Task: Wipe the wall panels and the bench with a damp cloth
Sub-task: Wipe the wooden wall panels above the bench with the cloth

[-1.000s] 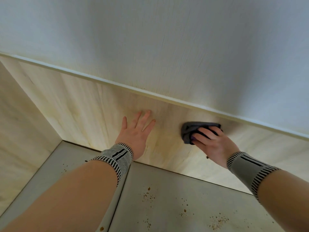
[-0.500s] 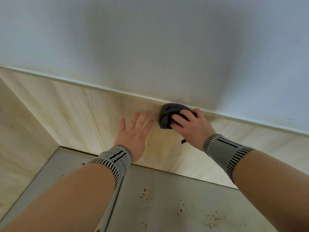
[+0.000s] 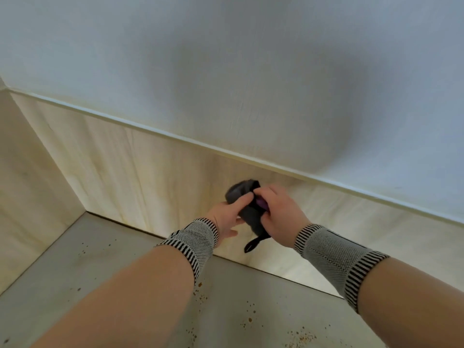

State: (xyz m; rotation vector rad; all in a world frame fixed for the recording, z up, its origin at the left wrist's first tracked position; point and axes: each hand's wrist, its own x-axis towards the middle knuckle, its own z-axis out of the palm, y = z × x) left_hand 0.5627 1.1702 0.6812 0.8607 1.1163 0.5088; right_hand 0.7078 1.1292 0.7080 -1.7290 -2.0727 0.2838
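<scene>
Above the fingers [image 3: 239, 202] rises a pale, bluish-white upper wall [image 3: 200, 59] with a fine woven texture. A broad, soft round shadow [image 3: 271, 101] lies on it, straight up from the fingers. A narrow cream trim strip [image 3: 175, 138] runs just above the fingers, slanting down toward the right. Below it, behind and to the left of the fingers, stands a light wood-grain wall panel [image 3: 120, 172], streaked yellowish near its lower edge. Far to the left, a side panel [image 3: 27, 192] of the same grain meets it in a corner. Below the fingers lies the grey bench [image 3: 95, 272], its matte surface scattered with brown specks [image 3: 251, 319]. The light is even and soft.
</scene>
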